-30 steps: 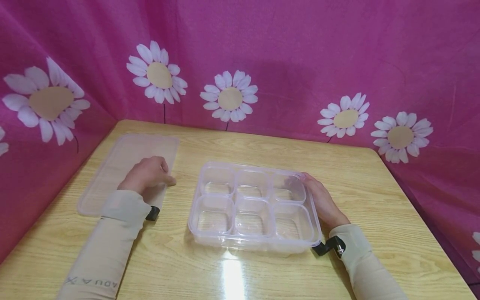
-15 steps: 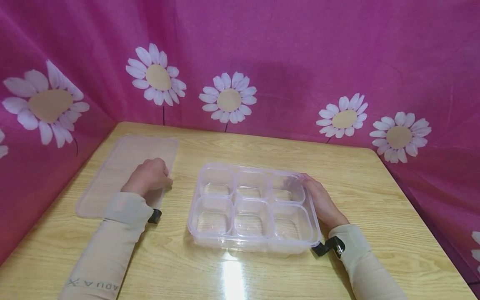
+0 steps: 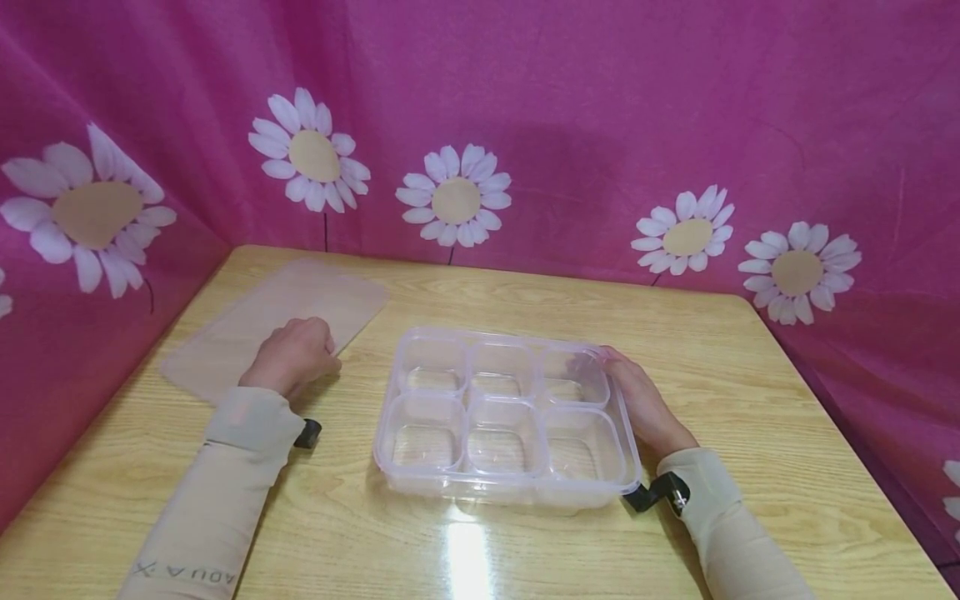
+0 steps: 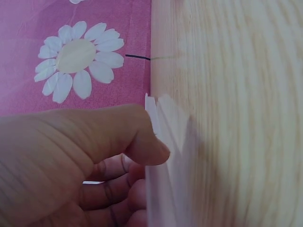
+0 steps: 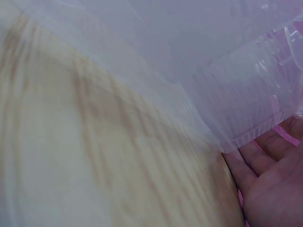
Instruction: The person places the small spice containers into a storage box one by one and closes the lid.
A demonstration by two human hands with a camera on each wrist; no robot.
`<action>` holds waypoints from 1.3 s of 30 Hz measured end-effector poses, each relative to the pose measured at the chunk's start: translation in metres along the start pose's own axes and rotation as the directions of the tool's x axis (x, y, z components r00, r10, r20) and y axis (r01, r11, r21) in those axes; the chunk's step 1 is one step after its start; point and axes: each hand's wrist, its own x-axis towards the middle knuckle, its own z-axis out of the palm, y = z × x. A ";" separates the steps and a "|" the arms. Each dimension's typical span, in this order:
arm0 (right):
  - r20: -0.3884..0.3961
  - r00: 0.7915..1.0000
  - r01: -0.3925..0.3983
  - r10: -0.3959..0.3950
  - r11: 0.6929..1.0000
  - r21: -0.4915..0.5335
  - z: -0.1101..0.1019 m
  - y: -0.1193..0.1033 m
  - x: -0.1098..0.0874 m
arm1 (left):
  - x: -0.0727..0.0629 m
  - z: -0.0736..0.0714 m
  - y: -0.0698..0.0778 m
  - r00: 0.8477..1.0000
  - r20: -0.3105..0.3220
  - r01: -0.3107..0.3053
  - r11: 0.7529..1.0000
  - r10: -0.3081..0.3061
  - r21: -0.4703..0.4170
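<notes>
A clear plastic container (image 3: 506, 476) with several square compartments stands on the table, its pale pink rim upwards. My right hand (image 3: 647, 406) lies along its right side, with fingertips at the far right corner. In the right wrist view, the fingers (image 5: 265, 158) look fairly straight against the container's ribbed wall (image 5: 255, 90). To the left, my left hand (image 3: 291, 354) pinches the right edge of a flat, translucent pinkish lid (image 3: 300, 292). The left wrist view has the thumb (image 4: 154, 146) over that lid edge (image 4: 158, 189) and the fingers curled under it.
The wood-grain table (image 3: 480, 287) meets a magenta cloth (image 3: 570, 100) with printed daisies at the back and left. Each sleeve carries a black wrist mount, such as the right one (image 3: 662, 492). A bright light reflection falls in front of the container.
The lid has turned clockwise on the left side of the table, its far end swinging right. My left hand has shifted very slightly. My right hand and the container stay where they were.
</notes>
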 end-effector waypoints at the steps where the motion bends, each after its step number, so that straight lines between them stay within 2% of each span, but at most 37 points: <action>1: 0.000 1.000 -0.006 0.006 1.000 -0.002 0.000 0.000 0.000 | 0.000 0.000 0.000 1.000 -0.009 -0.004 1.000 0.004 0.002; 6: -0.001 0.999 -0.047 0.047 0.999 -0.017 0.000 -0.001 -0.002 | 0.000 -0.002 0.000 0.999 -0.050 -0.012 1.000 0.013 0.014; 11: -0.002 0.998 -0.067 0.067 0.997 -0.028 0.000 -0.002 -0.002 | -0.002 -0.005 0.004 0.995 -0.095 0.010 1.000 -0.008 0.018; 14: -0.011 0.998 -0.067 0.067 0.997 -0.039 0.000 -0.002 -0.002 | -0.004 -0.008 0.008 0.988 -0.156 0.021 1.000 -0.018 0.018; 18: -0.004 0.998 -0.063 0.062 0.998 -0.030 0.000 -0.001 -0.002 | -0.008 -0.012 0.013 0.962 -0.272 0.016 0.999 -0.008 0.029; 21: 0.003 0.998 -0.059 0.059 0.998 -0.014 -0.001 0.000 -0.001 | -0.011 -0.014 0.014 0.938 -0.345 -0.020 0.999 0.030 0.034; 25: 0.005 0.999 -0.035 0.035 0.999 -0.027 -0.002 0.000 0.000 | -0.012 -0.014 0.015 0.911 -0.400 -0.096 0.995 0.102 0.035; 30: 0.016 1.000 -0.006 0.007 0.998 -0.058 -0.004 0.000 0.000 | -0.009 -0.011 0.015 0.885 -0.418 -0.190 0.979 0.206 0.079; 33: 0.019 1.000 0.009 -0.008 0.997 -0.072 -0.005 0.000 -0.001 | -0.008 -0.010 0.015 0.890 -0.396 -0.206 0.974 0.226 0.093; 39: 0.022 1.000 0.020 -0.020 1.000 -0.023 -0.005 0.001 -0.001 | -0.009 -0.012 0.015 0.955 -0.237 -0.154 0.980 0.180 0.123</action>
